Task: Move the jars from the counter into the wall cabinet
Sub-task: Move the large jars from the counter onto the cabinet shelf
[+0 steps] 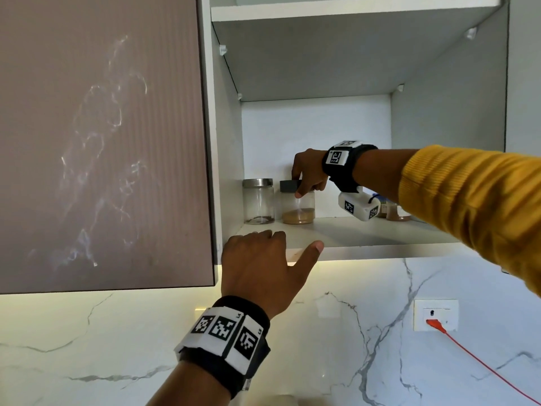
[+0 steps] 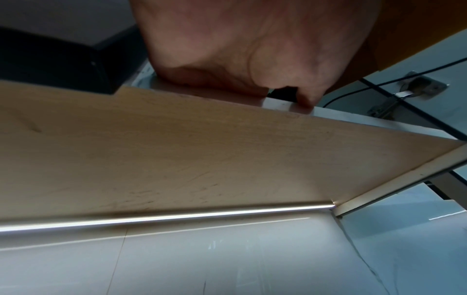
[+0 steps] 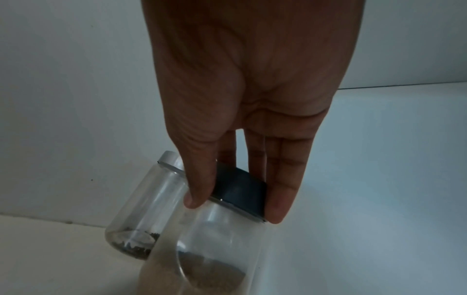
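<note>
While the left hand (image 1: 257,268) is rested with loosely bent fingers on the shelf's (image 1: 351,232) front edge, the upright dark-lidded jar (image 1: 297,202), stood beside the steel-lidded jar (image 1: 258,202) near the back-left corner, is pinched by its lid from above by the right hand (image 1: 310,171).

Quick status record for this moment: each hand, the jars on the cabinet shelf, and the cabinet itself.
right hand: grips the dark lid of the brown-powder jar, which stands on the shelf
left hand: rests on the front edge of the cabinet shelf, holding nothing
steel-lid jar: upright, left of the held jar, near the corner
cabinet door: open, at left
</note>
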Demonstrator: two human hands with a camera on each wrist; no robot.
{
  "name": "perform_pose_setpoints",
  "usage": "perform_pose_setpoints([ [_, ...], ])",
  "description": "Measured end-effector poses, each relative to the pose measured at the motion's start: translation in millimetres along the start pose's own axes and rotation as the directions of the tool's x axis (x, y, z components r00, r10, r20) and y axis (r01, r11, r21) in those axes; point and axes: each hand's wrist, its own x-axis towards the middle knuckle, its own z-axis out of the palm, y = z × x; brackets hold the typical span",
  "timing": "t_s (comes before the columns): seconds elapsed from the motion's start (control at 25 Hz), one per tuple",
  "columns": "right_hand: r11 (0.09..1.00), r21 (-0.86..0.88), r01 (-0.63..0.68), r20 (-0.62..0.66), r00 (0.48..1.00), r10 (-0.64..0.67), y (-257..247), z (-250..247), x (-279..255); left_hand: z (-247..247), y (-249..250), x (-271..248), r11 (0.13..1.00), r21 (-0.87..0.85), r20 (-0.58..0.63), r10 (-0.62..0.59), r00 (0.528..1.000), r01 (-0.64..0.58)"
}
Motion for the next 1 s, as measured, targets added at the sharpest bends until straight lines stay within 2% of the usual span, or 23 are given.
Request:
perform_pose_setpoints([
  [0.24,1.0,0.02,0.018,-0.026,1.0,-0.018,-2,8,19,2,-1,0,1.0,-0.015,-0.004,0.0,1.0,0.0],
  [0.56,0.997,0.079,0.017,-0.098,0.995,-0.009,2,16,8,-4,2,-3,0.998,-0.059,-0.011,0.001,1.0,-0.002],
  [0.76,0.978,0.206,-0.014,-0.069,0.997,0.029,3,8,-8,-5,0,-2,0.999,-0.048,-0.014,-0.011,1.0,0.01],
  [0.88,0.974,0.222,0.041,-0.164,0.987,-0.004,-4,-12,-39,-4,1,-3,0.998,-0.054,-0.018,-0.016,1.0,0.015],
  [1.0,0.958,0.226,0.176,-0.315,0.944,-0.099,-23,-37,-91,-3,1,-4,0.998,-0.057,-0.026,-0.024,0.999,0.023],
])
